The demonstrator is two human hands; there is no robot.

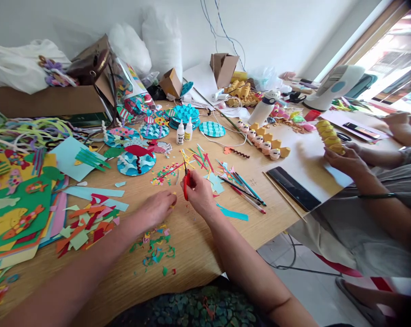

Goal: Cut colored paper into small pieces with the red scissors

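Note:
My right hand point(200, 193) is closed on red-handled scissors point(186, 185), their dark blades pointing away from me over the table. Just to its left, my left hand point(159, 206) is pinched, with a bit of yellow paper point(174, 194) showing at the fingertips; most of that piece is hidden. Beyond both hands lie thin paper strips point(201, 159) in red, yellow and green. Small paper clippings point(159, 250) are scattered on the near side of my left hand. A light blue paper piece point(215, 182) rests beside the right hand.
Coloured paper sheets and fish cutouts point(17, 209) cover the left side. Two glue bottles point(180, 132) stand behind a decorated blue disc point(136, 163). Pens point(249, 188) and a phone point(294, 188) lie to the right. Another person's hand point(348, 159) holds a yellow egg-carton strip point(329, 136).

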